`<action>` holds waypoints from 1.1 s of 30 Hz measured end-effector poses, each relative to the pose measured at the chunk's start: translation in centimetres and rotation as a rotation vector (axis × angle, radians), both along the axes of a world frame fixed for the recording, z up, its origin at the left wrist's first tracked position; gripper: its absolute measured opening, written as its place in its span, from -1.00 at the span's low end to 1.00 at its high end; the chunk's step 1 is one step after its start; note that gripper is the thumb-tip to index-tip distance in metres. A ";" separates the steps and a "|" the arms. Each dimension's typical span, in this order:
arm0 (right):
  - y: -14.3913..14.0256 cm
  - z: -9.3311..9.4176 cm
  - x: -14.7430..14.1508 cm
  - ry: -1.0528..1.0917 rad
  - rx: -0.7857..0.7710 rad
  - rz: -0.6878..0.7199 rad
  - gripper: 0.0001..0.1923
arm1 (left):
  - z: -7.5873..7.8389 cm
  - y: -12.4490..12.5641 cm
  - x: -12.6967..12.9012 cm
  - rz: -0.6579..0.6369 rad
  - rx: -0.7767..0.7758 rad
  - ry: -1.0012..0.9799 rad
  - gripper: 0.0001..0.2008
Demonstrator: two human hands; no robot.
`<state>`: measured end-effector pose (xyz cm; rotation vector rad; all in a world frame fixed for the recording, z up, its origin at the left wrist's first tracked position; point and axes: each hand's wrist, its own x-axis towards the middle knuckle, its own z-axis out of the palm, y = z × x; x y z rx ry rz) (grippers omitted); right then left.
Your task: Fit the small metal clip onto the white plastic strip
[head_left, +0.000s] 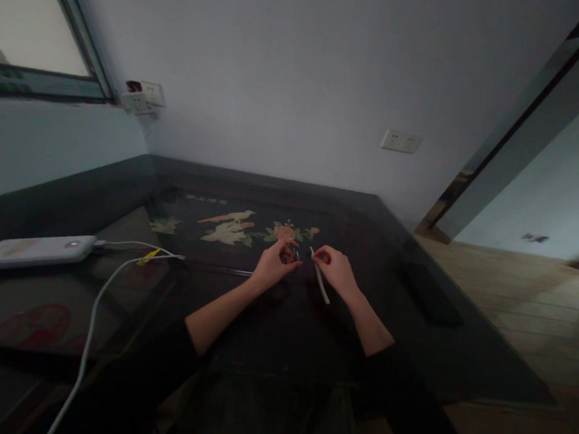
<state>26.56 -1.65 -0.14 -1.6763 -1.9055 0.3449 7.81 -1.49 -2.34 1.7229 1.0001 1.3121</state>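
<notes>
Fingers of the right hand (336, 269) grasp a thin white strip (319, 277) over the middle of the dark desk (429, 281); the left hand (274, 262) pinches a small item, too small to tell. A white power bank (31, 250) lies near the left edge.

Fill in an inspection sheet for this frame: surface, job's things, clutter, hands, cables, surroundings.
Surface: dark glossy table with bird-and-flower inlay.
Job's things: thin white strip in the right hand; small dark item in the left, too dim to identify.
Clutter: white power bank at far left.
Hands: left hand and right hand close together, both pinching.
Cables: white cable running from the power bank.
Surroundings: wall sockets, window, doorway.
</notes>
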 end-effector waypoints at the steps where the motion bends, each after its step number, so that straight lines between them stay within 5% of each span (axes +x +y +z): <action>1: 0.3 0.4 -0.3 0.083 0.066 0.012 -0.85 | -0.1 0.1 0.0 0.000 -0.005 -0.002 -0.61; 6: 1.7 1.8 -3.4 0.389 0.225 0.148 -0.80 | -0.1 0.4 -0.5 0.032 -0.002 -0.032 -0.61; 12: 1.8 0.2 -5.5 0.531 0.179 0.212 -0.79 | 0.0 1.1 -1.3 0.092 0.013 0.005 -0.60; 19: 2.1 -1.2 -5.0 0.521 0.066 0.274 -0.79 | 0.0 0.9 -1.3 0.125 0.111 0.072 -0.63; 33: 2.9 -1.9 -5.0 0.494 0.120 0.238 -0.86 | -0.1 0.9 -1.0 0.098 0.099 0.087 -0.58</action>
